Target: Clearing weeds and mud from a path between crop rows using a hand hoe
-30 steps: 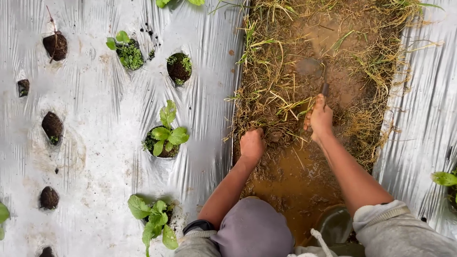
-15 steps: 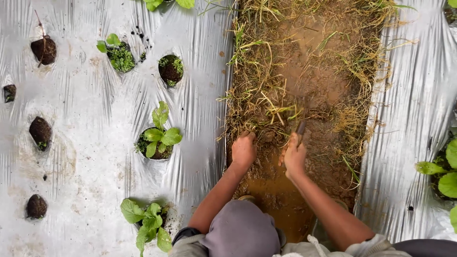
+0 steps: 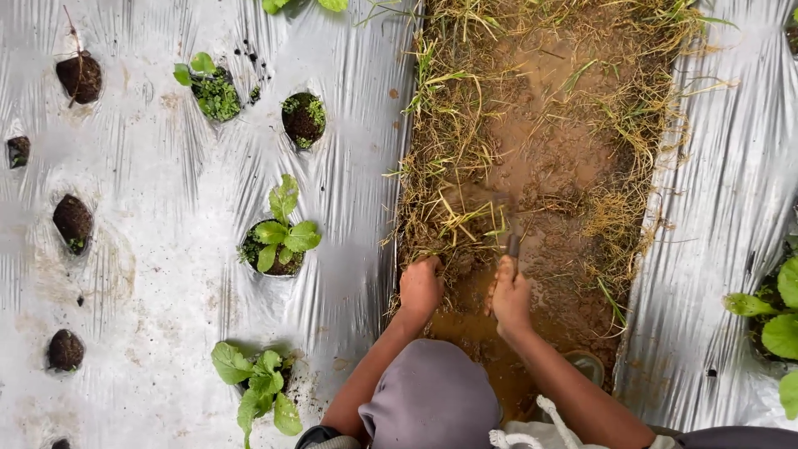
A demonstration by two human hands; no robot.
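My left hand [image 3: 420, 288] is closed on a clump of dry grass [image 3: 445, 224] at the left edge of a muddy furrow [image 3: 549, 158]. Just to its right, my right hand [image 3: 510, 297] grips the handle of a small hand tool [image 3: 514, 246], whose dark blade points up into the grass roots. Both forearms reach up from the bottom of the view, past a grey cap [image 3: 431, 399]. The mud right under the hands is wet and bare.
Silver plastic mulch [image 3: 166, 249] covers the beds on both sides of the furrow. Planting holes in it hold green seedlings [image 3: 281, 237] or bare soil [image 3: 73, 220]. More leafy plants [image 3: 777, 320] stand at the right edge. A boot [image 3: 586, 366] stands in the mud.
My right hand has come left and down with the tool, close beside my left hand. The left hand stays on the grass clump.
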